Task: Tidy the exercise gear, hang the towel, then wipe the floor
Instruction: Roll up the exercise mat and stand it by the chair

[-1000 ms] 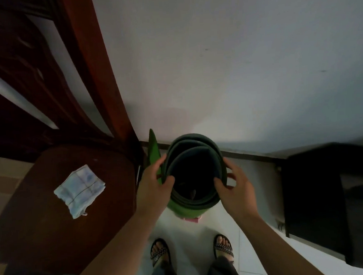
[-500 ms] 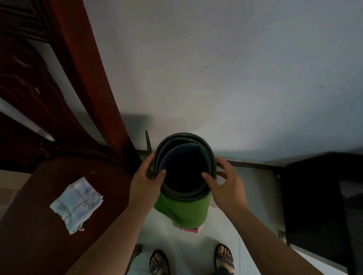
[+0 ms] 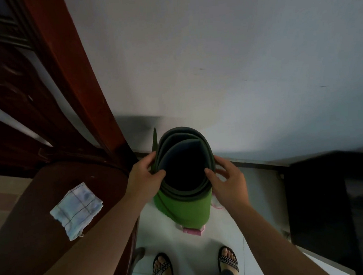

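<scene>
Standing upright on the floor (image 3: 237, 236) by the wall, the rolled mat (image 3: 185, 203) is being gripped at its top rim by the left hand (image 3: 146, 180) and right hand (image 3: 227, 182).

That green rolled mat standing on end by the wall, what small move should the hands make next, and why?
Probably ease both hands off and let it lean in the corner. The rolled mat already stands upright on the white floor near the wall, with the left hand and right hand pinching its top rim. The folded cloth waits on the dark wooden seat.
</scene>
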### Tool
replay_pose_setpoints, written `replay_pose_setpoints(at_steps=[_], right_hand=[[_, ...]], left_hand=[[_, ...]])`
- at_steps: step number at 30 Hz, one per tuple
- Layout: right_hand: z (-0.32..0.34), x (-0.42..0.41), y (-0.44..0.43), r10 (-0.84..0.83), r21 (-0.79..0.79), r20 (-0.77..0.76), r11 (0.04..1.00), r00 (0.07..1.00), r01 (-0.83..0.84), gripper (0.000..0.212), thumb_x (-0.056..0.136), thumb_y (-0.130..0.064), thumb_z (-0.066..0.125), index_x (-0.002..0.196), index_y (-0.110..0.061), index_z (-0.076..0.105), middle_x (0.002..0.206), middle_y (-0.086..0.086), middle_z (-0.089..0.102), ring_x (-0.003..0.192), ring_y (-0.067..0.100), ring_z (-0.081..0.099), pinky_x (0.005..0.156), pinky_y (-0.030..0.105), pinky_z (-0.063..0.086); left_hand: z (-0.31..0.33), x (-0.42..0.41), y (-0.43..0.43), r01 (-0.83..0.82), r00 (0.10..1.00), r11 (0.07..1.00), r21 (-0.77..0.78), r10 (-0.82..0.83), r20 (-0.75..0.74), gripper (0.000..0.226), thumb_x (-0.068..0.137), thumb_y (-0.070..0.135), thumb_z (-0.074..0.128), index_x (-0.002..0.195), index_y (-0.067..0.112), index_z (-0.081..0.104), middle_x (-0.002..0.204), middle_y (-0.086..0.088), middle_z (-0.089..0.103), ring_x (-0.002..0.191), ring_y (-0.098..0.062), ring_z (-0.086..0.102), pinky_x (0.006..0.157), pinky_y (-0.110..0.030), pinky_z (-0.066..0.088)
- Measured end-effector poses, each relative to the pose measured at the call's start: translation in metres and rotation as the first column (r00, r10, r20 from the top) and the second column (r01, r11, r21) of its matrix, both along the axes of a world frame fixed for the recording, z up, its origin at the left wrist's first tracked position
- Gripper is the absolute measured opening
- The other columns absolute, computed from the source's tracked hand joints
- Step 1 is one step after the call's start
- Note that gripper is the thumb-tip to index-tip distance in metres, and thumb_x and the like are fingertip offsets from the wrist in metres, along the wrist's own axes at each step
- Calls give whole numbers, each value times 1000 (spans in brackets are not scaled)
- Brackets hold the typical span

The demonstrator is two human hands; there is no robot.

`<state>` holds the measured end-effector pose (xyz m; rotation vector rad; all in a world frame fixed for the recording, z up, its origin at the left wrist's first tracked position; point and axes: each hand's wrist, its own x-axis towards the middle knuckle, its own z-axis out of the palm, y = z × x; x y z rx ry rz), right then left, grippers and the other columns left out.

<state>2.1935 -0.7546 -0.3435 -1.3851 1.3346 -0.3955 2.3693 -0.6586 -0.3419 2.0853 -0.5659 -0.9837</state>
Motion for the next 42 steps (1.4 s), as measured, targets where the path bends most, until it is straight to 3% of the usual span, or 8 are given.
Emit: replay_pose_setpoints(at_steps=[4, 7, 9, 14, 20, 25, 35, 42], right_hand=[[7, -3, 13, 19, -3, 41, 1000, 999, -19, 38, 84, -22, 67, 120, -29, 59, 111, -13, 64, 102, 2, 60, 80, 15, 52], [2, 2, 21, 1, 34, 34, 999, 999, -3, 41, 83, -25, 69, 121, -33, 57, 111, -9, 65, 104, 5, 61, 87, 28, 53], [-7, 7, 21, -15, 82, 40, 997, 999, 11, 41, 83, -22, 68, 122, -30, 56, 109, -8, 66, 105, 8, 62, 85, 28, 55], [-9, 18, 3, -35, 48, -15, 998, 999, 35, 39, 86, -23, 65, 124, -22, 54, 112, -6, 63, 102, 8, 58, 72, 12, 44], [-5, 9, -1, -83, 77, -48, 993, 995, 86, 50, 83, -31, 68, 129, -25, 50, 111, -8, 57, 108, 12, 54, 85, 48, 54], [0, 2, 3, -85, 31, -55, 996, 995, 87, 46, 84, -29, 68, 127, -23, 53, 119, -4, 60, 111, 13, 56, 90, 30, 46], [16, -9, 11, -58, 12, -67, 998, 996, 59, 57, 84, -32, 67, 135, -17, 45, 127, -5, 57, 115, 14, 54, 94, 29, 45], [68, -21, 32, 64, 8, -160, 998, 985, -64, 49, 85, -32, 65, 130, -17, 50, 126, -4, 58, 95, 8, 55, 82, 26, 45]], left_hand=[[10, 9, 9, 23, 999, 1000, -18, -22, 50, 59, 77, 10, 59, 133, 25, 50, 102, 8, 67, 85, -6, 65, 78, -30, 57], [11, 13, 15, 19, 997, 1000, -8, -18, 79, 60, 75, 16, 60, 134, 25, 50, 96, 7, 68, 77, -6, 64, 73, -33, 58], [4, 12, 16, 7, 998, 1000, 8, -7, 63, 58, 80, 9, 63, 135, 24, 48, 111, 7, 64, 88, 2, 59, 83, -29, 53], [-7, 5, 7, 5, 998, 1000, 14, -6, 66, 63, 85, 19, 66, 142, 20, 38, 137, -1, 45, 124, -13, 43, 104, -31, 37], [-9, 2, 12, -16, 997, 1000, 5, 16, 78, 71, 83, 27, 68, 144, 26, 31, 147, 0, 36, 133, -21, 38, 107, -47, 38], [-2, 0, 14, -10, 998, 1000, -16, 11, 58, 69, 85, 27, 66, 143, 31, 30, 148, 4, 35, 134, -18, 36, 107, -45, 38], [15, -6, 25, 23, 999, 999, -25, -22, 45, 63, 86, 30, 64, 141, 32, 33, 145, 5, 39, 130, -15, 40, 105, -40, 40], [73, -17, 42, 137, 990, 990, 15, -138, 15, 53, 90, 29, 58, 139, 30, 39, 146, 1, 39, 129, -17, 40, 100, -34, 37]])
